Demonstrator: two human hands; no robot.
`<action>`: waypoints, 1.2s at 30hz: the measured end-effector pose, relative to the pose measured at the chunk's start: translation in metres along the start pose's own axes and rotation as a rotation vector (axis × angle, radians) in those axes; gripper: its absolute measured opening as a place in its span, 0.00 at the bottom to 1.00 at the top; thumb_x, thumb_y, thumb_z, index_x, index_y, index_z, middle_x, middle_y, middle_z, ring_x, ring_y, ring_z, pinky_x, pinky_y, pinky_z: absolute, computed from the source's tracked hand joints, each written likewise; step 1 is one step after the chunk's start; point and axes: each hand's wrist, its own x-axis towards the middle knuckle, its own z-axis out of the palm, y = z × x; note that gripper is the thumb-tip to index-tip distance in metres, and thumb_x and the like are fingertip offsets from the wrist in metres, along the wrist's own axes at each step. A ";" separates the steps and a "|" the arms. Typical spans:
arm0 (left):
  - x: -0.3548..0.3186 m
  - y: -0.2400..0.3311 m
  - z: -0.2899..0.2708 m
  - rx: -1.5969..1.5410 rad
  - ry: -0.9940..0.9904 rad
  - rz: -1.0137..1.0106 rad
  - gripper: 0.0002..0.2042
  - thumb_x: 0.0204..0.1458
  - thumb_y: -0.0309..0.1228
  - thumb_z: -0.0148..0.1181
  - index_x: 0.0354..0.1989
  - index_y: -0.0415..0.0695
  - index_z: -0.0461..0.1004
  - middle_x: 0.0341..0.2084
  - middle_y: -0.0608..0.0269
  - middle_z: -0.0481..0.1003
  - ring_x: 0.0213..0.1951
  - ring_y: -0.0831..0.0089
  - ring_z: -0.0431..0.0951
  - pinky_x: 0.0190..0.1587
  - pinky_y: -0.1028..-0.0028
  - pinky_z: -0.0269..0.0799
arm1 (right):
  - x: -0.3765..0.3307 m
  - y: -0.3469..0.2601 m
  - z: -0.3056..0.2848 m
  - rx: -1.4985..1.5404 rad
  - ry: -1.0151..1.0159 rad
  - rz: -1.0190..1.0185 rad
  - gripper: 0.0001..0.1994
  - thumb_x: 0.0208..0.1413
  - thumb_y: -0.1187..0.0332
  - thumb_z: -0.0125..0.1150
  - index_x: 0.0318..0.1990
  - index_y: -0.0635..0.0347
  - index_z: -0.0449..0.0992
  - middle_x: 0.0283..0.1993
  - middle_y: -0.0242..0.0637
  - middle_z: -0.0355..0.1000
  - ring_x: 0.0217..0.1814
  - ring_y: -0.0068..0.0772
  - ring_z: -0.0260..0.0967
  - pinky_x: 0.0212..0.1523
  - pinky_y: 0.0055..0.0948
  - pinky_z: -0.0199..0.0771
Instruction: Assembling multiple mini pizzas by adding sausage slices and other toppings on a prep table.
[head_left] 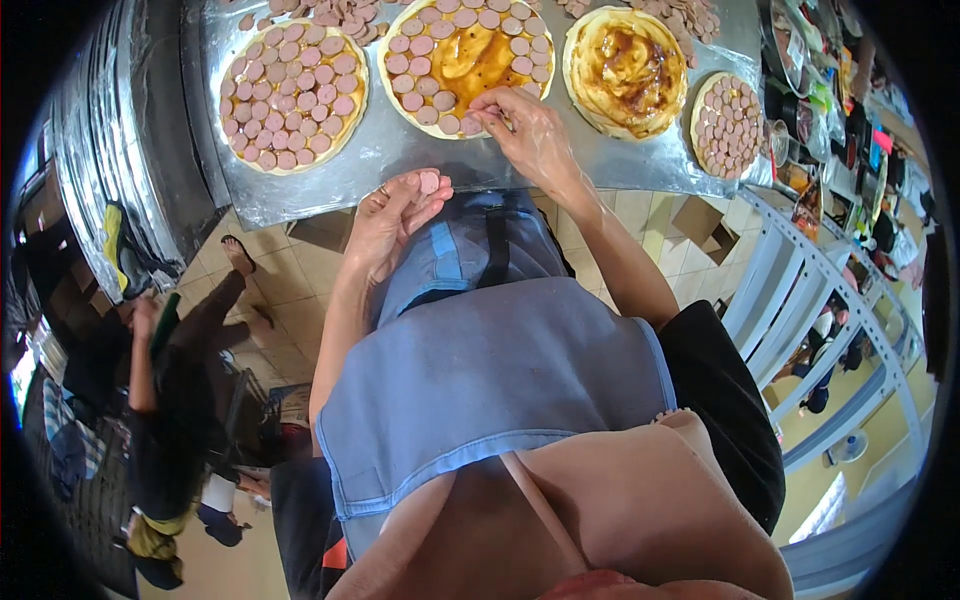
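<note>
My left hand is closed with a pink sausage slice held at its fingertips, just off the table's near edge. Over the near right rim of the middle round dough base, my right hand has its fingers pinched together. What sits in that pinch is mostly hidden by the fingers. Brown sauce shows in the middle of this base, with sausage slices ringed around it. To its left lies a dough base covered in slices. On the right is a base with sauce and no slices.
A smaller slice-covered base sits at the metal table's right end. Loose sausage slices lie in heaps along the back. Stacked metal trays stand at left, a grey metal rack at right. Another person is at lower left.
</note>
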 end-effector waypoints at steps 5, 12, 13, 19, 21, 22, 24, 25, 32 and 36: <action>-0.004 -0.010 0.005 -0.072 0.050 0.037 0.16 0.59 0.34 0.53 0.48 0.33 0.71 0.42 0.52 0.76 0.44 0.70 0.79 0.47 0.78 0.77 | 0.010 0.007 0.004 -0.072 -0.033 -0.094 0.08 0.56 0.66 0.57 0.39 0.57 0.77 0.33 0.35 0.74 0.37 0.35 0.72 0.39 0.32 0.70; -0.010 -0.019 0.011 -0.122 0.096 0.091 0.17 0.59 0.35 0.53 0.48 0.32 0.71 0.42 0.51 0.77 0.43 0.70 0.79 0.47 0.78 0.78 | 0.017 0.009 0.004 -0.225 0.016 -0.267 0.09 0.55 0.64 0.58 0.41 0.55 0.78 0.35 0.35 0.72 0.39 0.38 0.70 0.39 0.34 0.70; -0.011 -0.020 0.010 -0.129 0.093 0.101 0.17 0.59 0.35 0.53 0.48 0.32 0.71 0.41 0.51 0.77 0.43 0.70 0.79 0.47 0.78 0.78 | 0.017 0.009 0.003 -0.224 0.011 -0.274 0.09 0.55 0.64 0.58 0.41 0.55 0.78 0.35 0.35 0.72 0.39 0.38 0.70 0.39 0.34 0.70; -0.012 -0.026 0.014 -0.144 0.119 0.120 0.17 0.60 0.35 0.53 0.49 0.32 0.71 0.42 0.51 0.76 0.44 0.70 0.79 0.47 0.78 0.78 | 0.012 0.017 -0.001 -0.255 -0.005 -0.352 0.09 0.53 0.68 0.59 0.41 0.53 0.79 0.33 0.34 0.71 0.38 0.37 0.70 0.38 0.34 0.70; -0.013 -0.026 0.016 -0.147 0.115 0.125 0.17 0.60 0.35 0.52 0.49 0.32 0.70 0.42 0.51 0.76 0.44 0.69 0.79 0.47 0.78 0.77 | 0.011 0.018 0.002 -0.327 -0.057 -0.328 0.09 0.51 0.67 0.59 0.40 0.51 0.79 0.34 0.33 0.69 0.42 0.38 0.69 0.42 0.36 0.71; -0.013 -0.026 0.017 -0.147 0.112 0.129 0.18 0.60 0.35 0.52 0.49 0.31 0.70 0.43 0.51 0.76 0.44 0.69 0.79 0.47 0.78 0.77 | 0.011 0.019 0.001 -0.326 -0.058 -0.330 0.09 0.51 0.67 0.59 0.40 0.51 0.79 0.34 0.33 0.69 0.42 0.38 0.69 0.42 0.36 0.71; -0.012 -0.026 0.018 -0.159 0.097 0.136 0.17 0.60 0.35 0.52 0.49 0.31 0.70 0.43 0.50 0.76 0.45 0.69 0.79 0.47 0.78 0.77 | 0.012 0.013 -0.003 -0.270 -0.028 -0.366 0.10 0.53 0.70 0.59 0.43 0.52 0.79 0.34 0.33 0.71 0.38 0.37 0.69 0.38 0.32 0.70; -0.011 -0.027 0.018 -0.169 0.080 0.141 0.17 0.60 0.35 0.51 0.49 0.31 0.70 0.43 0.50 0.76 0.45 0.68 0.78 0.48 0.77 0.77 | 0.009 0.006 -0.004 -0.268 -0.029 -0.368 0.10 0.53 0.70 0.59 0.43 0.52 0.79 0.34 0.33 0.71 0.38 0.37 0.69 0.38 0.32 0.70; -0.007 -0.030 0.019 -0.192 0.048 0.131 0.18 0.61 0.34 0.50 0.51 0.30 0.68 0.46 0.50 0.74 0.47 0.67 0.77 0.52 0.76 0.75 | -0.028 -0.030 -0.007 0.073 -0.343 -0.295 0.11 0.55 0.68 0.59 0.46 0.54 0.77 0.39 0.34 0.70 0.39 0.33 0.69 0.41 0.31 0.70; -0.005 -0.028 0.022 -0.189 0.012 0.113 0.19 0.61 0.34 0.50 0.52 0.29 0.66 0.47 0.47 0.73 0.48 0.66 0.76 0.52 0.75 0.74 | -0.027 -0.028 -0.010 0.088 -0.328 -0.242 0.08 0.55 0.67 0.58 0.42 0.55 0.77 0.38 0.34 0.71 0.40 0.34 0.70 0.40 0.32 0.70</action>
